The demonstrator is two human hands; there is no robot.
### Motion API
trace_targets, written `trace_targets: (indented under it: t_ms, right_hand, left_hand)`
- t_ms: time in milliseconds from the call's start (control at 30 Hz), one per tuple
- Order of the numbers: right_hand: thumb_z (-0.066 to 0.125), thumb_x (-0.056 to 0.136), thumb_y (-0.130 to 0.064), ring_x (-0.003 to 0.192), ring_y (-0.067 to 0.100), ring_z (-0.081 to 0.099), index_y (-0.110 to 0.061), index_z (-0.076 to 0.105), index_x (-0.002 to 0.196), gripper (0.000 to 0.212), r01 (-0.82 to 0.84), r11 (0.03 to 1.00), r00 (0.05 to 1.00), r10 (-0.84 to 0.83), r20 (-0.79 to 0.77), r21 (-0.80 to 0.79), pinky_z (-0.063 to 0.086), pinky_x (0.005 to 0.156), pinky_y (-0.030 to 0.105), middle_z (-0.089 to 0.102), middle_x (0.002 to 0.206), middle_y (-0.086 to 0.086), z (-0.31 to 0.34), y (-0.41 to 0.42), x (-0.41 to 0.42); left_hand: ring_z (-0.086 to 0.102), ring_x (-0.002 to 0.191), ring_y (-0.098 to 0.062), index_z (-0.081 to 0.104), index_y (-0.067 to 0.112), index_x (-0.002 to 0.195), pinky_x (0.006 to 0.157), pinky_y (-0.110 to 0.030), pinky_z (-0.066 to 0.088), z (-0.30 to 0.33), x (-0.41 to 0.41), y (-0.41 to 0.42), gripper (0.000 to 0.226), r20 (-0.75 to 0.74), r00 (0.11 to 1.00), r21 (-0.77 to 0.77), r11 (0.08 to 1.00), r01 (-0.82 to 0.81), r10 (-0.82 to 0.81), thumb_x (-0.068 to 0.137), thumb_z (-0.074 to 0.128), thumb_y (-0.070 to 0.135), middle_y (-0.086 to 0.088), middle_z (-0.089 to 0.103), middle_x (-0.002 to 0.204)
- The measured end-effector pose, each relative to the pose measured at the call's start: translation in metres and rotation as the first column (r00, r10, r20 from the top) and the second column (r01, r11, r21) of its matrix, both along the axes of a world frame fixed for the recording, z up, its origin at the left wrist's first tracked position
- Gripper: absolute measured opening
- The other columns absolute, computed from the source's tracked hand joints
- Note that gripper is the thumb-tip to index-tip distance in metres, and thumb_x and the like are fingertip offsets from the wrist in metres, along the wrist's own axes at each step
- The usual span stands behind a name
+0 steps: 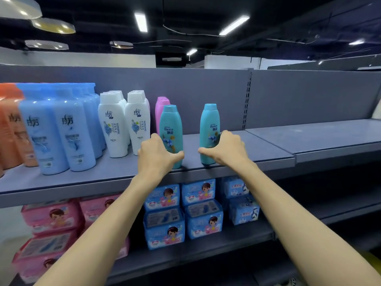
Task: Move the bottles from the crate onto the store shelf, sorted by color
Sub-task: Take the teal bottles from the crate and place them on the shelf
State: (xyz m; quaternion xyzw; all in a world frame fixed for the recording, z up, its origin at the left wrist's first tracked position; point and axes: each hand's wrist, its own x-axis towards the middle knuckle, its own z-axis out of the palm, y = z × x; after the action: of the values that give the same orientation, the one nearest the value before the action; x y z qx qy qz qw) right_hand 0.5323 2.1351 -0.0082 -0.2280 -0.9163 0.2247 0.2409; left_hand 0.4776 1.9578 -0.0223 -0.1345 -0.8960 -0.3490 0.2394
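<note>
Two teal bottles stand upright near the front edge of the grey store shelf (268,141). My left hand (156,155) wraps the lower part of the left teal bottle (171,124). My right hand (224,147) grips the lower part of the right teal bottle (209,122). Behind the left teal bottle stands a row of pink bottles (159,108). Further left are white bottles (123,124), light blue bottles (59,131) and orange bottles (10,129), each colour grouped in rows. The crate is out of view.
The shelf to the right of the teal bottles is bare, past an upright slotted post (247,100). On the lower shelf sit pink packs (51,217) at left and blue packs (185,211) under my arms.
</note>
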Motion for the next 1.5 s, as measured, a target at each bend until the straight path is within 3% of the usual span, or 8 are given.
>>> trace_targets:
  t_ms: [167,400,667,833,1200,1500]
  right_hand:
    - [0.075,0.071,-0.056,0.097,0.027,0.057,-0.011,0.051,0.110,0.065,-0.052,0.999,0.998,0.051,-0.044,-0.014,0.042,0.067,0.031,0.059,0.108,0.006,-0.001,0.012,-0.031]
    - [0.075,0.070,-0.057,0.100,0.030,0.059,-0.011,0.050,0.108,0.065,-0.074,0.997,0.996,0.072,-0.047,-0.028,0.043,0.069,0.031,0.061,0.109,0.006,-0.003,0.055,-0.072]
    - [0.075,0.072,-0.052,0.106,0.032,0.059,-0.008,0.048,0.113,0.066,-0.083,0.996,0.996,0.082,-0.031,-0.033,0.044,0.075,0.033,0.060,0.115,0.009,-0.005,0.094,-0.123]
    - [0.077,0.073,-0.050,0.108,0.032,0.058,-0.007,0.047,0.114,0.067,-0.098,0.994,0.995,0.096,-0.026,-0.053,0.042,0.074,0.032,0.059,0.116,0.009,-0.004,0.100,-0.150]
    - [0.069,0.079,-0.051,0.098,0.032,0.060,-0.010,0.040,0.103,0.057,-0.102,0.992,0.990,0.108,-0.092,0.074,0.039,0.068,0.031,0.058,0.107,0.008,-0.022,0.103,-0.166]
    - [0.070,0.079,-0.052,0.098,0.034,0.060,-0.007,0.041,0.107,0.060,-0.094,0.991,0.987,0.105,-0.122,0.094,0.041,0.070,0.034,0.057,0.108,0.010,-0.025,0.100,-0.164]
  left_hand:
    - [0.059,0.085,-0.027,0.054,0.006,0.097,0.066,-0.033,0.047,0.001,-0.014,0.028,0.055,-0.010,1.000,-0.005,1.000,-0.017,0.017,0.067,0.077,0.046,-0.005,0.063,0.091]
    - [0.062,0.096,-0.036,0.049,0.003,0.107,0.072,-0.037,0.048,0.002,-0.050,0.087,0.058,0.035,0.994,-0.027,0.994,-0.101,0.102,0.074,0.075,0.044,-0.012,0.061,0.105]
    - [0.060,0.104,-0.038,0.044,0.003,0.111,0.077,-0.040,0.048,-0.001,-0.104,0.140,0.050,0.075,0.983,0.015,0.986,-0.167,0.165,0.082,0.071,0.034,-0.015,0.058,0.113]
    - [0.060,0.109,-0.037,0.040,-0.001,0.119,0.083,-0.039,0.049,-0.003,-0.136,0.163,0.053,0.064,0.973,-0.035,0.974,-0.222,0.224,0.088,0.067,0.033,-0.017,0.055,0.120]
    - [0.065,0.102,-0.034,0.038,-0.005,0.124,0.072,-0.037,0.053,-0.011,-0.186,0.182,0.060,0.032,0.935,-0.071,0.933,-0.352,0.354,0.090,0.065,0.036,-0.016,0.053,0.117]
    - [0.062,0.108,-0.033,0.036,-0.004,0.127,0.079,-0.037,0.053,-0.005,-0.181,0.179,0.063,0.086,0.946,-0.031,0.950,-0.310,0.311,0.088,0.069,0.034,-0.017,0.052,0.122]
